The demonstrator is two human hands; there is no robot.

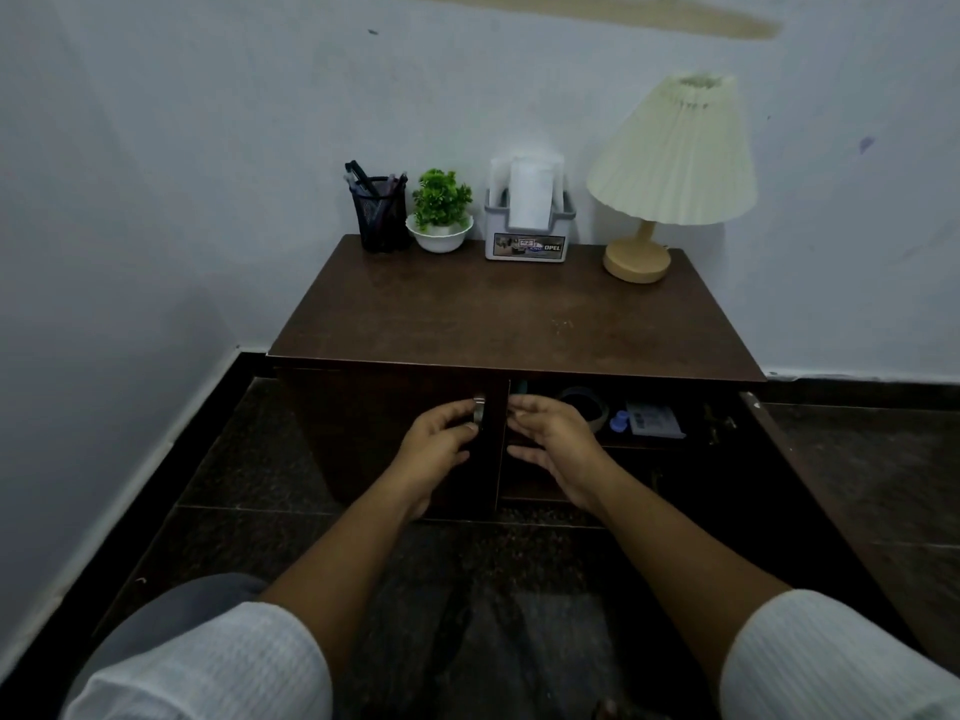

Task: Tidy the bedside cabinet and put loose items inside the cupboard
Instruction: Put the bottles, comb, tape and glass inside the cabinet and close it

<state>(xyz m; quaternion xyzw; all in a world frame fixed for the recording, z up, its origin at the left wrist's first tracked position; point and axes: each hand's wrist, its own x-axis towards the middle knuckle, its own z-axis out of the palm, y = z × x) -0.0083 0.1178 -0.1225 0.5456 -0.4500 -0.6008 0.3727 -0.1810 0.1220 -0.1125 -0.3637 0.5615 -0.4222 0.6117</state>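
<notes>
A dark brown bedside cabinet (519, 314) stands against the wall. Its left door (389, 439) is closed and my left hand (441, 433) grips the metal handle (478, 410) at that door's right edge. The right door (810, 491) is swung wide open toward me. My right hand (556, 439) hovers with fingers apart in front of the open compartment, holding nothing. On the shelf inside lie a roll of tape (584, 402), a small blue object (619, 421) and a grey box (654, 419).
Along the back of the cabinet top stand a black mesh pen holder (379, 213), a small green plant in a white bowl (441, 213), a grey tissue holder (527, 215) and a cream pleated lamp (670, 168). Dark stone floor surrounds the cabinet; my knees are in front.
</notes>
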